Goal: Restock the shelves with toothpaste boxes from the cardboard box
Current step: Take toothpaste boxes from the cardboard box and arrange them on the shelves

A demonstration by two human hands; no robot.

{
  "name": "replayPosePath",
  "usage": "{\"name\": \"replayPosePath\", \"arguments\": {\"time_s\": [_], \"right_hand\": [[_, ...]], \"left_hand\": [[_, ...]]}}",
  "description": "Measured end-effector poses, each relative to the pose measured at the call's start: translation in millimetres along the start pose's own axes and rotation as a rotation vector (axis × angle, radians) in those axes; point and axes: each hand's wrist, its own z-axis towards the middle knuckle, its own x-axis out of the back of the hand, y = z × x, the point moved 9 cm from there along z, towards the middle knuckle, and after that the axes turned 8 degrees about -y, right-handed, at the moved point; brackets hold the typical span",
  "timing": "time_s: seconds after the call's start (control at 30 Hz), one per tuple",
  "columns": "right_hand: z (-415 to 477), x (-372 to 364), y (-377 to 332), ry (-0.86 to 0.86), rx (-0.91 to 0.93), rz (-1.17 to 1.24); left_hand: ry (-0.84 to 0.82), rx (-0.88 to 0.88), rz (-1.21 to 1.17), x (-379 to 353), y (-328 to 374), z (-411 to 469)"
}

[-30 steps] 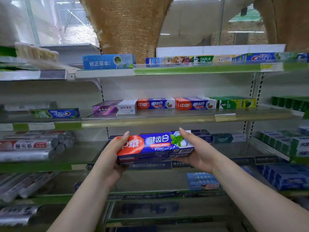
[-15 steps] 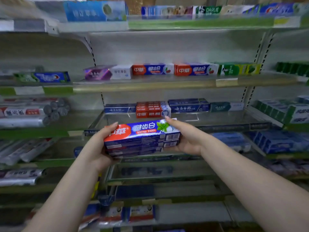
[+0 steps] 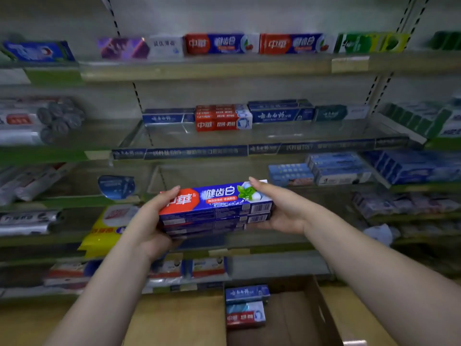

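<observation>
Before the shelves, the left hand (image 3: 152, 221) and right hand (image 3: 282, 211) each clamp one end of a stack of toothpaste boxes (image 3: 215, 208), long axis left-right, level with the half-empty lower shelf (image 3: 224, 176) straight ahead; the cardboard box (image 3: 321, 313) sits below.

Grey foil-wrapped rolls (image 3: 37, 121) lie stacked at the far left, their round ends facing right, and more silvery wrapped rolls (image 3: 27, 222) lie lower down on the same side. A yellow plastic packet with red and blue print (image 3: 104, 231) leans at the left of a lower level, with a dark blue curved display card (image 3: 116, 187) standing just above it. A crumpled pale plastic bag (image 3: 379, 233) sits low at the right.
</observation>
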Motion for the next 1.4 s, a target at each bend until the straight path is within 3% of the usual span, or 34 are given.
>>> {"name": "replayPosePath", "arguments": {"time_s": [0.47, 0.8, 1.0, 1.4], "right_hand": [[-45, 76, 83, 0.209, -0.131, 0.125], [-102, 122, 75, 0.336, -0.084, 0.158], [-146, 159, 38, 0.368, 0.057, 0.177], [-209, 163, -78, 0.348, 0.310, 0.046]], "left_hand": [[-0.044, 0.232, 0.046, -24, -104, 3], [-0.113, 0.290, 0.062, -83, -137, 9], [-0.260, 0.247, 0.036, -157, -133, 8], [-0.414, -0.057, 0.109, -255, -51, -18]]}}
